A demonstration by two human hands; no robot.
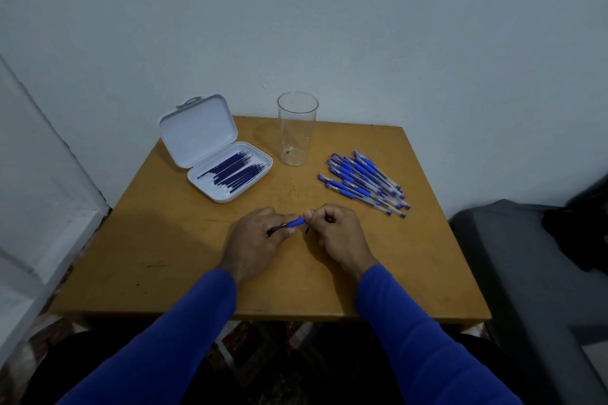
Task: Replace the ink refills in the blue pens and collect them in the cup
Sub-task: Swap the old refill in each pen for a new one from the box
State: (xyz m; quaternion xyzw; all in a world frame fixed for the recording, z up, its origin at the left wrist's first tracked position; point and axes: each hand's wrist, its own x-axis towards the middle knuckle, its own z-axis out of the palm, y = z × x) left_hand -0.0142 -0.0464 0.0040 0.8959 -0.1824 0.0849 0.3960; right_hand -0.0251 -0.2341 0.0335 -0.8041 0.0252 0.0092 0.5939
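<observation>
Table (164, 256) notes, running left to right. At eleven o'clock from my hands: white case (227, 174), lid propped open, dark blue refills (235, 171) lying loose in the tray. At twelve o'clock: clear cup (297, 128), upright, nothing in it, so no pen is collected yet. Centre, near edge of the table: my left hand (255, 240) has its fingers curled round one blue pen (293, 224), gripping the barrel end, a dark thin part showing under the fingers; whether that is the refill or the barrel I cannot tell. My right hand (339, 233) pinches the other end of the same pen, just past the blue grip sleeve, fingers tightly curled. I judge this to be the unscrewing or pulling-apart step. At two o'clock: the pile of blue pens (365, 182), heaped loosely, well clear of the cup. Risks from here: small tip pieces slipping from the pinch and rolling off the table; a bent refill if I pull crooked; an elbow swing toppling the tall, light cup.
</observation>
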